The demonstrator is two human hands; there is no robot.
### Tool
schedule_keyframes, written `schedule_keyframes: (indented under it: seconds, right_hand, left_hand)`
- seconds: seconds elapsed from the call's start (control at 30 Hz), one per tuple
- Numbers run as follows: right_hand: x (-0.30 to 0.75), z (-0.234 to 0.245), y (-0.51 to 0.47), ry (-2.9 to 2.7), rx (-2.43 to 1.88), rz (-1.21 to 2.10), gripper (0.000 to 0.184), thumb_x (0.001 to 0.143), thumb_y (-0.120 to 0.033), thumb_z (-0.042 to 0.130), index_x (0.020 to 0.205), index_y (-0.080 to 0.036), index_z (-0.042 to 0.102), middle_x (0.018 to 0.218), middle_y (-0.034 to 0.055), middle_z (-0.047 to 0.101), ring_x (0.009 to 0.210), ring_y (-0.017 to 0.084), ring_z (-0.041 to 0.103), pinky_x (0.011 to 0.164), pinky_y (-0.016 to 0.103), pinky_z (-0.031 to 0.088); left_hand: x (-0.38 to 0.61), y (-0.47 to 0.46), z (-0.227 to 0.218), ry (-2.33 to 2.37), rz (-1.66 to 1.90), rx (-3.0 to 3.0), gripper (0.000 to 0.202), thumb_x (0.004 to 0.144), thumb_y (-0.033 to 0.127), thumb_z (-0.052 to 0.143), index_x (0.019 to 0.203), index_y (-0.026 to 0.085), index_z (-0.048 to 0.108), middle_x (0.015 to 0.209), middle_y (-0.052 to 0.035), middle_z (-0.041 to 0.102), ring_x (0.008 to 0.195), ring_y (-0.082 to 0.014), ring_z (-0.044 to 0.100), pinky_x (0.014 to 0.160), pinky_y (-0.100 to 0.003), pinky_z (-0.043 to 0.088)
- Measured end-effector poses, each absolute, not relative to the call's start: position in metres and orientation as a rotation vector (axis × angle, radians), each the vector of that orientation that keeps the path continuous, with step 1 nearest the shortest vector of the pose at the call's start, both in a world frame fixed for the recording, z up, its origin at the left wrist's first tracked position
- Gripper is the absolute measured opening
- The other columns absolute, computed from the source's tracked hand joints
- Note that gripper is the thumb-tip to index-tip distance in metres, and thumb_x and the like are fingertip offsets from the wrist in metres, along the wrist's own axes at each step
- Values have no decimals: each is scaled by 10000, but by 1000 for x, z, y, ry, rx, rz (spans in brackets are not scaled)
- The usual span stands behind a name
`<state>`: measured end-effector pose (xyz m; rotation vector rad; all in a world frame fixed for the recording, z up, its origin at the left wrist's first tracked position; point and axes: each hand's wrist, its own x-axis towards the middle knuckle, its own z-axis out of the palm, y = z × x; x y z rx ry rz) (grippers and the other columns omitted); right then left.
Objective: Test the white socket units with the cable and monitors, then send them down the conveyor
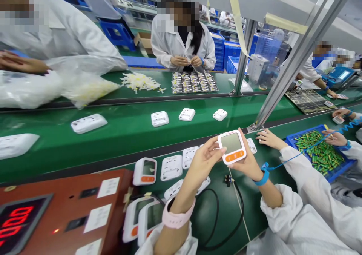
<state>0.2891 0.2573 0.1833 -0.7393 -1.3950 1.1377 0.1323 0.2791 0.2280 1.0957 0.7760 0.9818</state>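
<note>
Clear bag (pixel 68 82), far left: pale yellow pieces (pixel 93 89) inside. Tray (pixel 195 92) across the belt (pixel 127 142): rows of small parts (pixel 194 82). Left hand (pixel 206 158) pinches the left edge of the monitor (pixel 233 145), which is held above the bench (pixel 227 209); right hand (pixel 247 162) grips its right side. Blue bin (pixel 341 172), right: green batteries (pixel 319 157), heaped.

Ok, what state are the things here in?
Held device: between left hand and right hand, screen blank.
Red digital display: lit.
Indicator light: glowing.
Blue tray: heaped with green cylinders.
Black cable: lying curved.
White units on belt: spaced apart.
Blue wristband: worn.
</note>
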Motion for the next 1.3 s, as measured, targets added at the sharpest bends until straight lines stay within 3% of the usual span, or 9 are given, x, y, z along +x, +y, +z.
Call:
schedule_keyframes:
  seconds: [0.3, 0.5, 0.63, 0.77, 0.83, 0.93, 1.07, 1.2, 1.3]
  right_hand:
    - [292, 180, 255, -1452, -764, 1094, 1042, 718, -342, 777, 1516, -368, 107, 1520, 35, 318, 1353, 212, 415, 1093, 380, 425]
    - [289, 169, 254, -1537, -897, 1086, 988, 697, -245, 790, 1503, -329, 224, 1538, 36, 284, 1391, 211, 356, 1153, 357, 343]
    - [285, 165, 260, -1298, -796, 1351, 1043, 630, -192, 816, 1485, -336, 237, 1499, 45, 362, 1336, 221, 432, 1094, 373, 422]
    - [296, 157, 284, -1073, -790, 1589, 805, 791, -330, 643, 1471, -317, 213, 1452, 72, 425, 1209, 250, 558, 1009, 489, 477]
    - [309, 150, 307, -1158, -963, 1518, 706, 859, -361, 508, 1478, -277, 182, 1398, 99, 483, 1113, 245, 618, 948, 505, 509]
    - [330, 139, 349, -1545, -1425, 1004, 706, 846, -276, 460, 1492, -224, 182, 1254, 115, 590, 1000, 220, 649, 871, 461, 551]
    - [342, 130, 406, -1680, -1592, 636, 594, 775, -125, 482, 1365, -198, 466, 1306, 116, 554, 1233, 271, 506, 1115, 506, 334]
    - [339, 125, 441, -1691, -1615, 447, 611, 802, -111, 455, 1412, -101, 409, 1512, 158, 298, 1447, 278, 181, 1202, 509, 90]
    - [334, 119, 439, -1733, -1610, 439, 628, 802, -161, 521, 1412, -69, 400, 1528, 201, 239, 1459, 337, 100, 1159, 609, 60]
  left_hand:
    - [130, 277, 231, 779, 978, 1247, 553, 733, 430, 686, 1157, 130, 498, 1208, -121, 600, 1020, -196, 618, 808, -264, 535]
    - [128, 281, 219, 1191, 933, 1664, 408, 907, 520, 352, 970, 164, 540, 854, -53, 649, 758, -178, 603, 685, -280, 458]
    - [128, 285, 211, 1371, 847, 1750, 501, 960, 462, 189, 1171, 188, 552, 1011, -91, 677, 897, -230, 628, 794, -340, 451]
    - [127, 290, 210, 1512, 841, 1725, 519, 970, 430, 184, 1309, 193, 497, 1053, -105, 686, 988, -262, 633, 844, -372, 448]
    - [124, 291, 212, 1573, 859, 1743, 499, 966, 417, 223, 1300, 184, 513, 1067, -108, 683, 1001, -269, 632, 817, -361, 456]
    - [118, 292, 214, 1613, 888, 1744, 466, 948, 418, 313, 1278, 176, 536, 1080, -99, 677, 967, -257, 638, 771, -337, 465]
    - [115, 293, 215, 1560, 961, 1718, 439, 927, 427, 370, 1240, 184, 561, 1071, -79, 673, 940, -230, 628, 785, -333, 462]
    - [116, 294, 211, 1508, 1004, 1674, 450, 907, 448, 400, 1229, 180, 564, 1113, -83, 648, 946, -217, 618, 800, -342, 469]
    - [114, 295, 209, 1468, 1080, 1632, 464, 889, 461, 419, 1215, 168, 571, 1113, -95, 638, 933, -212, 618, 801, -345, 485]
